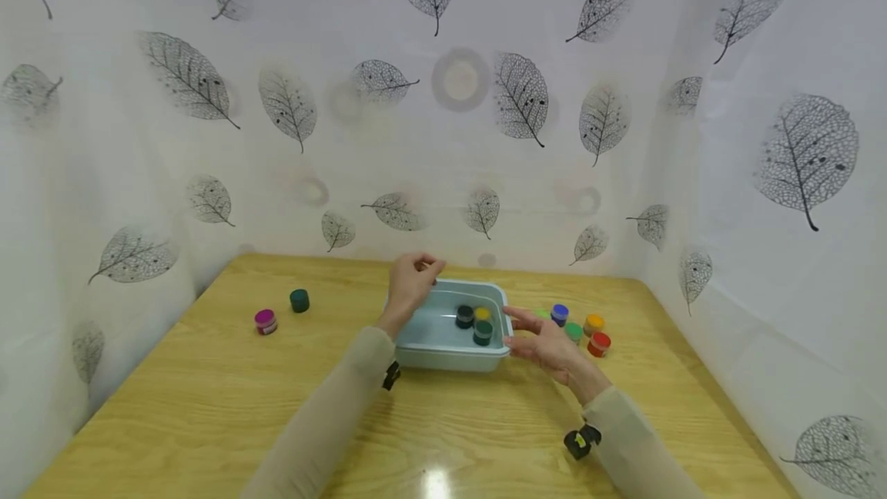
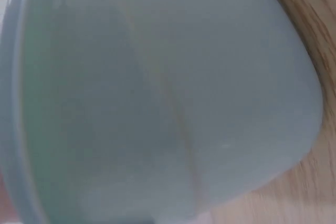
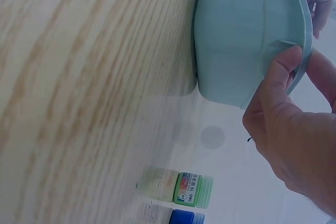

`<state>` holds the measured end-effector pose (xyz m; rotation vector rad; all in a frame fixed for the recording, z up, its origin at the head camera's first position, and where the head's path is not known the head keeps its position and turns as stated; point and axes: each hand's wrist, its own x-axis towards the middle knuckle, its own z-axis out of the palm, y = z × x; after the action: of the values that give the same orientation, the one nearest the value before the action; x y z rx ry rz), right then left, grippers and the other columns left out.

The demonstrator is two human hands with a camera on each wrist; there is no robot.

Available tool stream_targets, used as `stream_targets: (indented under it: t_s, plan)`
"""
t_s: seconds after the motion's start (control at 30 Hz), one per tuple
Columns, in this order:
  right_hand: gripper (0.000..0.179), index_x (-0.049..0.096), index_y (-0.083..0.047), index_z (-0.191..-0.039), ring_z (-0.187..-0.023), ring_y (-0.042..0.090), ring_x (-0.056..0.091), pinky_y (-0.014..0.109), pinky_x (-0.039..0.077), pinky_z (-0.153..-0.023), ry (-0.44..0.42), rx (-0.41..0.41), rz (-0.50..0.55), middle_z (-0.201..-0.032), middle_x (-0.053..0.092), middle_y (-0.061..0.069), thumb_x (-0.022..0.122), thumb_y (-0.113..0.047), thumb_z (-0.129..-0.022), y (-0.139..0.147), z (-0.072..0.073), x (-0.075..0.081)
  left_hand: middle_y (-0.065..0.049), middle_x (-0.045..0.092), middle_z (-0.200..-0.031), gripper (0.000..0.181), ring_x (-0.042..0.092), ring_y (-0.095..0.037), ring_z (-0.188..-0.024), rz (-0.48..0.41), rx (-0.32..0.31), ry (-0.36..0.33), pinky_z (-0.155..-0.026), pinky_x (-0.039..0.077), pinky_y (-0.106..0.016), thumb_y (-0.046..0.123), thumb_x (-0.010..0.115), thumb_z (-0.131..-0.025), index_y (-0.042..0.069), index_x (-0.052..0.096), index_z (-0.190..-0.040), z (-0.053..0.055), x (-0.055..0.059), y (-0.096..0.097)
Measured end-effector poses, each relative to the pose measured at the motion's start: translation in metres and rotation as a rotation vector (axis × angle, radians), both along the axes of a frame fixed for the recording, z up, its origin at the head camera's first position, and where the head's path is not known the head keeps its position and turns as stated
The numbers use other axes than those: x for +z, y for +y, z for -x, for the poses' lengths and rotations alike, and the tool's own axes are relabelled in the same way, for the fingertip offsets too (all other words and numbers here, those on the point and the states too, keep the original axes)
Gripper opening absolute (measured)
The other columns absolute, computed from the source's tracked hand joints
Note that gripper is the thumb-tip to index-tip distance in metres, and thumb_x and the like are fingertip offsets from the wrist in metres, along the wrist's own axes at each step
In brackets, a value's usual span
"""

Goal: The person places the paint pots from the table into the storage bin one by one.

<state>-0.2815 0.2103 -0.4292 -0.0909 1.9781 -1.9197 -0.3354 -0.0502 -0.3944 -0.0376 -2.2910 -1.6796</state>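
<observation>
A light blue plastic bin point(image 1: 450, 360) stands on the table. Inside it are a black paint jar point(image 1: 465, 317), a yellow paint jar point(image 1: 482, 315) and a dark green paint jar point(image 1: 483, 333). My right hand point(image 1: 547, 345) pinches the bin's right rim, with the thumb point(image 3: 287, 59) on the outer wall and fingers over the edge. Bent at the wrist, my left hand point(image 1: 412, 283) is at the bin's left rim with curled fingers; whether they grip it is hidden. The left wrist view is filled by the bin's outer wall point(image 2: 173, 98).
Right of the bin stand several paint jars, among them blue point(image 1: 559, 314), green point(image 1: 573, 331), orange point(image 1: 594, 323) and red point(image 1: 599, 343). On the left are a magenta jar point(image 1: 266, 321) and a dark teal jar point(image 1: 299, 300). A leaf-print curtain point(image 1: 430, 152) surrounds the wooden table point(image 1: 208, 399).
</observation>
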Motion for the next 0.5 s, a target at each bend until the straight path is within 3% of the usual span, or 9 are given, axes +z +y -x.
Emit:
stream_targets:
  t_s: [0.07,0.23,0.5]
  plan:
    - [0.066,0.038,-0.009,-0.151,-0.094,0.017,0.063,0.027,0.059,-0.085,0.001,-0.003,-0.001,-0.148,0.03,0.026,0.066,-0.001,-0.092,0.0,0.0,0.001,-0.017,0.068,-0.075,0.017,0.062,-0.027,-0.062,-0.021,0.023,0.032,-0.045,0.039,-0.021,0.025,0.073,-0.088,0.008,0.074,-0.087,0.001,-0.001,-0.004]
    - [0.066,0.038,-0.008,-0.15,-0.097,0.019,0.064,0.028,0.059,-0.086,-0.003,-0.002,0.005,-0.147,0.03,0.026,0.066,-0.001,-0.091,0.001,0.001,0.001,0.001,0.055,-0.066,0.019,0.046,-0.013,-0.057,-0.039,0.068,0.035,-0.046,0.036,-0.022,0.029,0.072,-0.089,0.009,0.073,-0.088,-0.004,0.0,-0.019]
    - [0.066,0.037,-0.007,-0.151,-0.094,0.017,0.062,0.027,0.059,-0.084,0.004,0.013,0.015,-0.146,0.031,0.026,0.066,0.0,-0.091,0.0,0.001,-0.001,-0.002,0.055,-0.065,0.019,0.049,-0.014,-0.057,-0.088,0.076,0.064,-0.045,0.037,-0.022,0.029,0.07,-0.092,0.011,0.072,-0.092,-0.004,-0.011,-0.041]
